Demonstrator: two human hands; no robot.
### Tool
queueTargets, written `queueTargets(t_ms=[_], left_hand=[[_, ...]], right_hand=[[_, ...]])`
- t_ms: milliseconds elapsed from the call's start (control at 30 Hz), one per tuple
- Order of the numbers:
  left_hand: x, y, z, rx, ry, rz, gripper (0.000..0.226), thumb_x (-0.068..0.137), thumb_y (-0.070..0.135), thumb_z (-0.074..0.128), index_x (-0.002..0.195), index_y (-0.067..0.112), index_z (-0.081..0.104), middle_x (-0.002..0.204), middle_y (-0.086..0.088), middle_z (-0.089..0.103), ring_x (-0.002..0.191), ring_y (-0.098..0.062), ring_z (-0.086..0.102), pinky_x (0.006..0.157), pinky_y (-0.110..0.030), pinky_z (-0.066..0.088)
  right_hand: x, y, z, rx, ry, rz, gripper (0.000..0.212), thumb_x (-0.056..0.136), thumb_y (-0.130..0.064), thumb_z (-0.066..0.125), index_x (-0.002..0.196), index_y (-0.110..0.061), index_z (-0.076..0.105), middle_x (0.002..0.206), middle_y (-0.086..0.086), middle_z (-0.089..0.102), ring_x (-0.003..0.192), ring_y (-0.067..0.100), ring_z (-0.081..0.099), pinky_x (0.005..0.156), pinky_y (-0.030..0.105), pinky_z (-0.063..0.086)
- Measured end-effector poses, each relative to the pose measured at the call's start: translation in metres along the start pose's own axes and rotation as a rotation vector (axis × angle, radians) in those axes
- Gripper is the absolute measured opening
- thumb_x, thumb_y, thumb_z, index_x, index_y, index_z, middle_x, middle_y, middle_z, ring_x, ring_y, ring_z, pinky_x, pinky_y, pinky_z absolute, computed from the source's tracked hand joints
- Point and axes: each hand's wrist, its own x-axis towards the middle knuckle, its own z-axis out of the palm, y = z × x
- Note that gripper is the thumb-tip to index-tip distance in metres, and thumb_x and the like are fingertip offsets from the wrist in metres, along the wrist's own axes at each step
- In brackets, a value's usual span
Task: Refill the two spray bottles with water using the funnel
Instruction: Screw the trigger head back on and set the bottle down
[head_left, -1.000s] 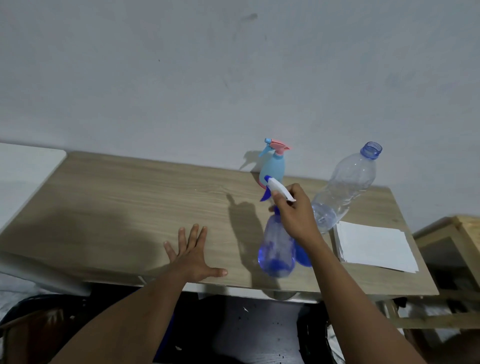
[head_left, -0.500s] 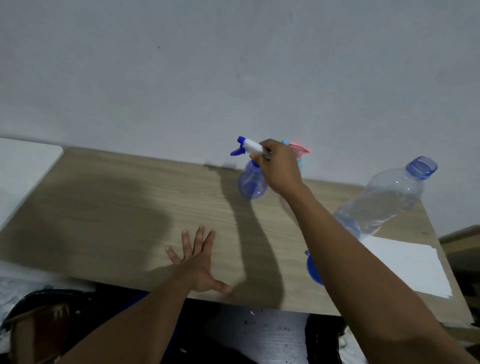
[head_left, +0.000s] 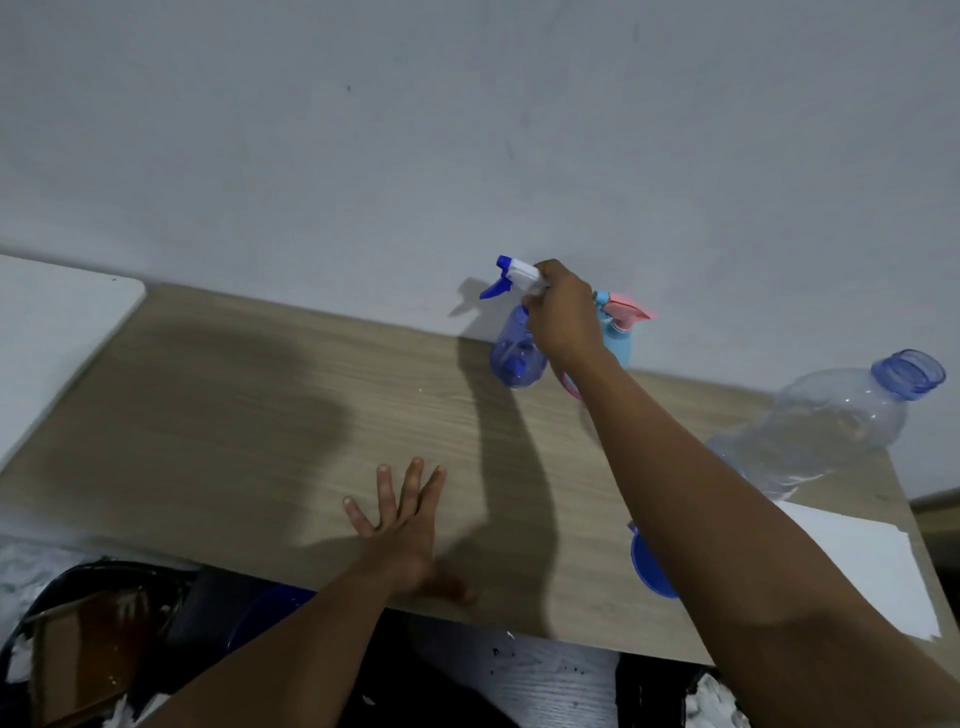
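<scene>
A person's two bare arms reach over a pale wood-grain table (head_left: 270, 415) set against a plain grey-white wall (head_left: 467, 130).

Nearest, the left hand (head_left: 402, 525) lies flat on the table close to its front edge, palm down, fingers spread, holding nothing.

To the right, partly hidden under the right forearm, a blue funnel (head_left: 647, 564) lies on the table near the front edge; only its round rim shows. Just right of it lies a white sheet of paper (head_left: 857, 566).

Behind the paper, a large clear water bottle (head_left: 826, 431) with a blue uncapped neck appears to lean to the right, some water in its lower part.

Farthest back, by the wall, the right hand (head_left: 563, 317) is closed around the neck of a spray bottle (head_left: 514, 353). This bottle has a rounded, see-through blue body, a white spray head and a dark blue trigger and nozzle pointing left. Whether its base touches the table cannot be told.

Just right of it, partly behind the hand, is a second sprayer (head_left: 618, 327): opaque light blue body, pink trigger head pointing right.
</scene>
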Motion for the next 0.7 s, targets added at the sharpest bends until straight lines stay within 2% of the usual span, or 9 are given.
queueTargets(t_ms=[67,167,233,333,400,467,533,600,700], left_hand=[[0.0,-0.001,0.0,-0.005,0.013,0.005,0.161,0.029,0.082,0.073,0.139,0.043,-0.038,0.142,0.012,-0.054,0.125,-0.029,-0.056,0.099,-0.073,-0.024],[-0.001,-0.003,0.001,-0.024,0.002,0.03,0.161,0.03,0.083,0.073,0.138,0.043,-0.039,0.141,0.012,-0.055,0.124,-0.029,-0.056,0.1,-0.073,-0.024],[-0.001,-0.003,0.001,-0.023,0.006,0.031,0.161,0.028,0.086,0.071,0.138,0.043,-0.039,0.14,0.013,-0.056,0.125,-0.029,-0.056,0.1,-0.073,-0.024],[0.0,-0.004,0.001,-0.008,0.004,0.02,0.16,0.029,0.087,0.069,0.136,0.043,-0.042,0.138,0.013,-0.057,0.123,-0.028,-0.057,0.099,-0.073,-0.024],[0.001,-0.004,0.001,-0.009,-0.003,0.021,0.159,0.03,0.089,0.067,0.134,0.043,-0.044,0.137,0.013,-0.058,0.123,-0.028,-0.058,0.097,-0.073,-0.026],[0.0,-0.003,0.001,-0.007,-0.004,0.017,0.16,0.028,0.091,0.066,0.134,0.043,-0.044,0.137,0.012,-0.058,0.123,-0.028,-0.058,0.097,-0.073,-0.027],[0.0,-0.002,0.001,-0.016,-0.005,0.015,0.161,0.027,0.091,0.067,0.133,0.043,-0.045,0.137,0.012,-0.058,0.123,-0.029,-0.057,0.098,-0.073,-0.026],[0.001,-0.003,0.004,-0.019,0.008,0.01,0.161,0.027,0.091,0.067,0.134,0.044,-0.044,0.138,0.012,-0.057,0.125,-0.029,-0.056,0.1,-0.073,-0.024],[0.002,-0.004,0.009,-0.033,0.039,0.023,0.162,0.026,0.091,0.067,0.137,0.043,-0.04,0.141,0.012,-0.055,0.126,-0.027,-0.055,0.101,-0.072,-0.024]], right_hand=[[-0.001,0.001,0.0,0.014,-0.001,-0.015,0.036,0.091,-0.003,0.051,0.124,-0.016,0.059,0.111,0.009,0.064,0.101,0.03,0.063,0.081,0.041,0.052],[-0.01,0.001,-0.004,0.037,0.025,-0.095,0.058,0.092,-0.008,0.06,0.146,-0.021,0.043,0.142,0.006,0.049,0.117,0.023,0.057,0.092,0.032,0.048],[-0.023,0.003,-0.008,0.037,0.103,-0.169,0.063,0.092,-0.011,0.065,0.149,-0.02,0.039,0.147,0.003,0.044,0.105,0.019,0.059,0.086,0.022,0.043],[-0.057,0.016,-0.005,0.118,0.239,-0.244,0.052,0.093,-0.015,0.065,0.142,-0.017,0.046,0.137,0.001,0.052,0.09,0.018,0.058,0.086,0.029,0.049],[-0.091,0.037,0.006,0.156,0.239,-0.18,0.044,0.092,-0.017,0.064,0.134,-0.018,0.051,0.126,-0.001,0.056,0.081,0.017,0.061,0.081,0.036,0.053],[-0.129,0.065,0.021,0.105,0.17,-0.062,0.042,0.092,-0.019,0.065,0.132,-0.018,0.053,0.125,0.001,0.058,0.071,0.017,0.062,0.078,0.039,0.054],[-0.165,0.091,0.031,0.062,0.035,0.065,0.044,0.093,-0.018,0.063,0.135,-0.019,0.051,0.131,0.003,0.055,0.087,0.021,0.067,0.086,0.042,0.054],[-0.193,0.108,0.033,0.029,-0.056,0.152,0.043,0.094,-0.016,0.06,0.137,-0.016,0.05,0.134,0.006,0.052,0.106,0.025,0.064,0.093,0.038,0.052],[-0.216,0.123,0.028,0.033,-0.083,0.22,0.042,0.096,-0.015,0.058,0.137,-0.013,0.048,0.136,0.006,0.047,0.11,0.022,0.061,0.09,0.025,0.045]])
